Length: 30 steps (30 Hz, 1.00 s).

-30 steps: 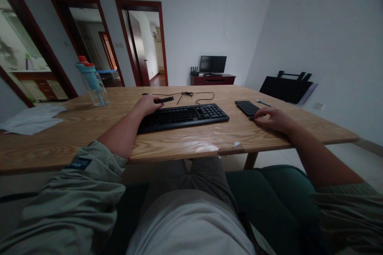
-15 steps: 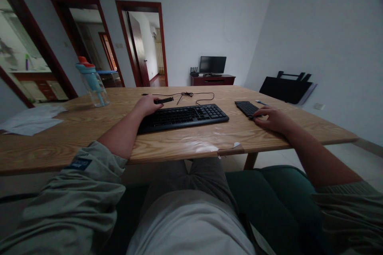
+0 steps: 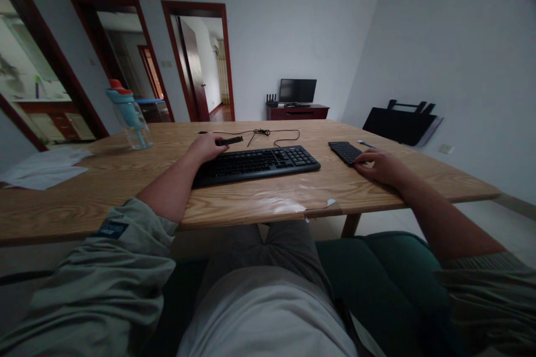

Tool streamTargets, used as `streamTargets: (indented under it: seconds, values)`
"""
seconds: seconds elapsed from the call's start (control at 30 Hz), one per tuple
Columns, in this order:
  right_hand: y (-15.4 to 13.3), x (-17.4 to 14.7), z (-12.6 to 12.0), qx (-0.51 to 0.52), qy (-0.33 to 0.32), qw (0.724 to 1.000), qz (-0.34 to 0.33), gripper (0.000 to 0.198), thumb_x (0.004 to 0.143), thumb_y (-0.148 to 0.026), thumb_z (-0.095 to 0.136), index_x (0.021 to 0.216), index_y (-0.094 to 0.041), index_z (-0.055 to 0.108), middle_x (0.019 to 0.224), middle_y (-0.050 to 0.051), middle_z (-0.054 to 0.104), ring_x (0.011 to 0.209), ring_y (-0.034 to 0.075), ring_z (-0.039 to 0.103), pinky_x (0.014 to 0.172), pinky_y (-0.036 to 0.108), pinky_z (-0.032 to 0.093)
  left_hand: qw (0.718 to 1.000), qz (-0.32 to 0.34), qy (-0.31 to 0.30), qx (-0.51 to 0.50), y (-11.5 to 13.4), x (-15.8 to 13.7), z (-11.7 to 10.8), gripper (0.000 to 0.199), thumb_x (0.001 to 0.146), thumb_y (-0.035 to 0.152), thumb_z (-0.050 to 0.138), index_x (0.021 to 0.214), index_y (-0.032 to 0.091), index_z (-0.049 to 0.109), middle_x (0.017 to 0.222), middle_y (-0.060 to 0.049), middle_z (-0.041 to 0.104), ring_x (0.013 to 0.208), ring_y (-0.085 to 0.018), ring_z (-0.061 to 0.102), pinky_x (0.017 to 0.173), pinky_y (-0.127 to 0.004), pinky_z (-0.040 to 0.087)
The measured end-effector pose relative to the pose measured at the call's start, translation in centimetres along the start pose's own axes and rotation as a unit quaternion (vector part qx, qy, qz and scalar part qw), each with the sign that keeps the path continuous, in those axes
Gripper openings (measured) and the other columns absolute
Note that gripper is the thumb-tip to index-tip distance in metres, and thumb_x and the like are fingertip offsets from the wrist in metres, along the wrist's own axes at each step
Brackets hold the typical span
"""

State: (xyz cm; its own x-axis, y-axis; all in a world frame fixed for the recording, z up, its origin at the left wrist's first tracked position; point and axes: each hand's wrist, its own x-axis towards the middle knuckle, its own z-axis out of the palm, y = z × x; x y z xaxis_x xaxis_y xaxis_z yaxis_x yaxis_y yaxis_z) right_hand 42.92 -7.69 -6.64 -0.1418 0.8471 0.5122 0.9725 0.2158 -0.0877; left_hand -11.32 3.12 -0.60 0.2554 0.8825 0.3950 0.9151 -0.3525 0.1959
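Observation:
A full-size black keyboard (image 3: 263,163) lies across the table in front of me. Over its far left corner, my left hand (image 3: 206,148) is closed on a short black bar-shaped object (image 3: 229,140), which sticks out to the right above the keys. Right of the big keyboard lies a thin, smaller black keyboard panel (image 3: 345,152) without a visible frame. My right hand (image 3: 376,166) rests on the table at its near right corner, with thumb and fingertips pinched on the panel's edge. A thin blue-and-white item (image 3: 365,144) lies just beyond that hand.
A black cable (image 3: 262,132) lies bundled behind the big keyboard. On the left of the wooden table (image 3: 167,178) stand a clear bottle (image 3: 133,117) with a blue and red top and crumpled white sheets (image 3: 46,164). A monitor (image 3: 297,91) sits on a far cabinet.
My right fingertips have shifted slightly at the near corner of the small keyboard panel. The left hand and the black bar-shaped object stay in place.

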Motion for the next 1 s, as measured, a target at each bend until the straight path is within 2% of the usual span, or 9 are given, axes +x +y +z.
streamTargets:
  seconds: [0.4,0.57,0.67,0.73,0.83,1.0]
  values:
    - [-0.4,0.1,-0.3,-0.005,0.005,1.0,0.001,0.028,0.08,-0.041,0.059,0.09,-0.023,0.078,0.102,0.008,0.071,0.09,0.026,0.067,0.087,0.041,0.053,1.0,0.001,-0.003,-0.012,-0.3,0.2,0.2,0.041,0.081,0.046,0.064,0.112,0.024,0.077,0.1,-0.009,0.076,0.084,-0.025,0.066,0.074,-0.033,0.044]
    - [-1.1,-0.2,-0.6,0.018,0.04,0.999,0.024,0.03,0.079,-0.043,0.06,0.092,-0.02,0.075,0.098,0.01,0.071,0.073,0.024,0.065,0.07,0.04,0.052,1.0,0.009,0.005,-0.023,0.0,0.0,0.1,0.039,0.082,0.044,0.064,0.113,0.024,0.076,0.102,-0.009,0.077,0.089,-0.026,0.067,0.077,-0.033,0.045]
    - [-2.6,0.4,-1.2,0.022,0.072,0.997,-0.001,0.03,0.083,-0.042,0.056,0.092,-0.02,0.074,0.098,0.012,0.07,0.07,0.022,0.064,0.068,0.038,0.051,0.999,0.012,0.021,-0.036,0.7,-0.1,0.2,0.041,0.082,0.043,0.065,0.118,0.024,0.073,0.108,-0.008,0.076,0.093,-0.025,0.067,0.078,-0.032,0.046]
    - [-4.6,1.5,-1.7,0.029,0.093,0.994,-0.05,0.03,0.085,-0.04,0.055,0.094,-0.02,0.074,0.098,0.013,0.07,0.075,0.023,0.064,0.071,0.037,0.051,0.998,0.016,0.038,-0.041,1.5,-0.2,0.2,0.043,0.082,0.045,0.066,0.12,0.024,0.071,0.108,-0.008,0.075,0.094,-0.025,0.067,0.079,-0.032,0.046]
    - [-9.4,4.1,-2.3,0.059,0.12,0.982,-0.13,0.029,0.087,-0.036,0.055,0.101,-0.02,0.075,0.102,0.013,0.069,0.083,0.023,0.065,0.077,0.037,0.051,0.995,0.033,0.078,-0.047,3.0,-0.5,0.2,0.04,0.083,0.046,0.068,0.114,0.022,0.073,0.104,-0.01,0.075,0.092,-0.026,0.067,0.08,-0.034,0.047]
    - [-19.9,10.1,-0.7,0.112,0.076,0.961,-0.24,0.038,0.086,-0.029,0.061,0.123,-0.023,0.07,0.118,0.01,0.065,0.096,0.024,0.064,0.087,0.038,0.048,0.988,0.081,0.113,-0.074,5.2,-1.3,-0.1,0.035,0.085,0.044,0.067,0.112,0.021,0.071,0.104,-0.01,0.074,0.092,-0.026,0.066,0.082,-0.036,0.047]
